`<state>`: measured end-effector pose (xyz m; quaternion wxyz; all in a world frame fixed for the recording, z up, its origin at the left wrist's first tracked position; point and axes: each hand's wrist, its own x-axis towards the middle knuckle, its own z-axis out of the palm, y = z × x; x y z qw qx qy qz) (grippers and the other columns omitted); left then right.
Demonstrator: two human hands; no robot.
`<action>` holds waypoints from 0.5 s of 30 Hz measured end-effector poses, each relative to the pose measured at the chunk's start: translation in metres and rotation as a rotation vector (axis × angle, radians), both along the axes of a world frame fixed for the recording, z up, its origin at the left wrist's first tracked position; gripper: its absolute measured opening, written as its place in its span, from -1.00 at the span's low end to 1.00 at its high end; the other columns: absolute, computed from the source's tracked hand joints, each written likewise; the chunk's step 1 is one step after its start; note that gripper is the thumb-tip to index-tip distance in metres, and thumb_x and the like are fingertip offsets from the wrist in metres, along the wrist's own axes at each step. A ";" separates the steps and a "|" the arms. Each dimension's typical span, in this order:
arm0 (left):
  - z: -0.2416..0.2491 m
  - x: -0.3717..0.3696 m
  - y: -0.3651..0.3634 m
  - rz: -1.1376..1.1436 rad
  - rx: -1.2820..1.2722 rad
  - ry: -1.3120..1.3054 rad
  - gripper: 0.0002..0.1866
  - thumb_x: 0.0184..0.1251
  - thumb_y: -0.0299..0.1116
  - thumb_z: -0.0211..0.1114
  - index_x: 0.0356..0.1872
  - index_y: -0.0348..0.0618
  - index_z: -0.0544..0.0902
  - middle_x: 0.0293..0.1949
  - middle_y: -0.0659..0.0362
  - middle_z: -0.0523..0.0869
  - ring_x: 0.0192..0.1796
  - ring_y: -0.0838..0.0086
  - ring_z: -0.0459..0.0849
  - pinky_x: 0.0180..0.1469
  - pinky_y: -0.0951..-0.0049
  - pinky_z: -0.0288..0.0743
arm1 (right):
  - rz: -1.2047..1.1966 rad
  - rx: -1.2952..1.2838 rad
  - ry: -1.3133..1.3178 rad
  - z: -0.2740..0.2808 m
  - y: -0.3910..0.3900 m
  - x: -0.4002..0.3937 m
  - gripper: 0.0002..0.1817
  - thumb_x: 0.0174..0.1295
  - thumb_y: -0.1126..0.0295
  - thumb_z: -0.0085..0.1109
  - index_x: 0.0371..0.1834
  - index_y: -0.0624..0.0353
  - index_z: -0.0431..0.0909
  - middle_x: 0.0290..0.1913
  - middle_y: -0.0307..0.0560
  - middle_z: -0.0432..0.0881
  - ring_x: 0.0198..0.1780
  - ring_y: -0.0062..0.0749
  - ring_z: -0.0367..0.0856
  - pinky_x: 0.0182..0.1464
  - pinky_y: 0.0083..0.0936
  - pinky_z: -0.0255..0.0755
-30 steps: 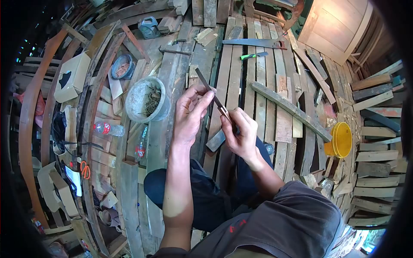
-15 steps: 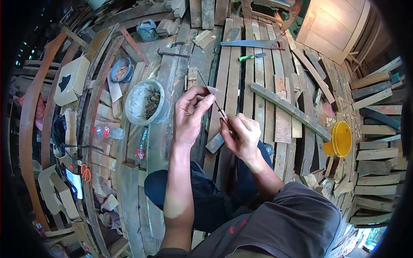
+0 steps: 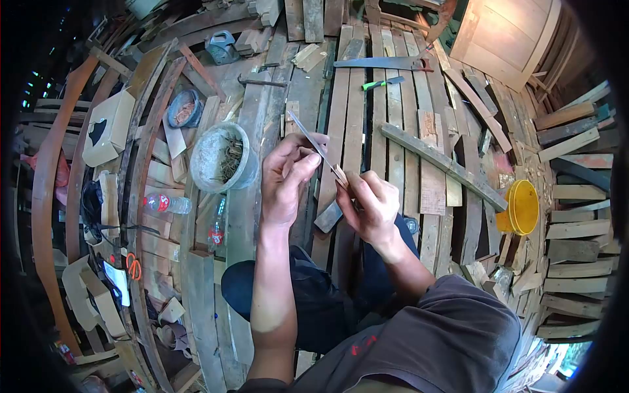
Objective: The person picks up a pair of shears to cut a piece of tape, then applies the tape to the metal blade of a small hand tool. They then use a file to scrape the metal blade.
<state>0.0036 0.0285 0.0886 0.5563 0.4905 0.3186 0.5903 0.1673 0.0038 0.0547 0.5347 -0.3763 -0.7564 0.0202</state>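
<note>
Glossy, metal-looking blade (image 3: 304, 132) — rough, matt wooden planks (image 3: 397, 111) — smooth plastic bucket (image 3: 504, 221)

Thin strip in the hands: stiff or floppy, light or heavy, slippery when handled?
Likely fairly stiff: the thin strip juts straight past the left hand with no visible sag. Probably light, being so slim. May be slightly slippery: its face catches the light, suggesting a smooth surface.

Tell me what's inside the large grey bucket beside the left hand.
Brownish, shaving-like scraps lie inside the bucket, toward its right side; whatever is beneath them is covered.
</note>
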 end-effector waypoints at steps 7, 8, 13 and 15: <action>0.002 -0.001 -0.006 0.023 0.008 -0.031 -0.72 0.32 -0.41 0.27 0.01 -0.28 0.64 -0.25 0.31 0.68 -0.26 0.78 0.51 -0.26 0.72 0.21 | -0.045 0.034 0.038 -0.002 -0.003 -0.001 -0.50 -0.07 0.60 0.41 0.05 0.32 0.62 -0.42 -0.11 0.55 -0.54 -0.33 0.52 -0.51 -0.42 0.38; 0.002 -0.003 -0.006 0.021 -0.001 -0.022 -0.71 0.32 -0.41 0.27 0.02 -0.29 0.64 -0.22 0.28 0.69 -0.23 0.76 0.52 -0.25 0.72 0.23 | -0.059 0.046 0.039 -0.003 -0.004 -0.001 -0.47 -0.08 0.60 0.41 0.08 0.32 0.62 -0.41 -0.11 0.56 -0.54 -0.34 0.52 -0.50 -0.44 0.39; 0.002 -0.009 -0.008 -0.018 0.001 -0.031 -0.66 0.31 -0.42 0.25 0.08 -0.31 0.63 -0.09 0.16 0.72 -0.11 0.67 0.60 -0.15 0.67 0.34 | -0.130 0.149 0.053 0.000 -0.008 -0.001 -0.41 -0.13 0.62 0.42 0.13 0.30 0.65 -0.37 -0.10 0.58 -0.50 -0.38 0.55 -0.46 -0.51 0.41; 0.000 -0.008 -0.008 -0.048 0.033 -0.092 -0.62 0.29 -0.39 0.25 0.09 -0.35 0.61 -0.03 0.08 0.71 -0.18 0.65 0.55 -0.22 0.63 0.29 | -0.150 0.147 0.062 0.001 -0.012 -0.001 -0.41 -0.15 0.63 0.42 0.11 0.29 0.66 -0.38 -0.10 0.59 -0.49 -0.39 0.56 -0.45 -0.52 0.42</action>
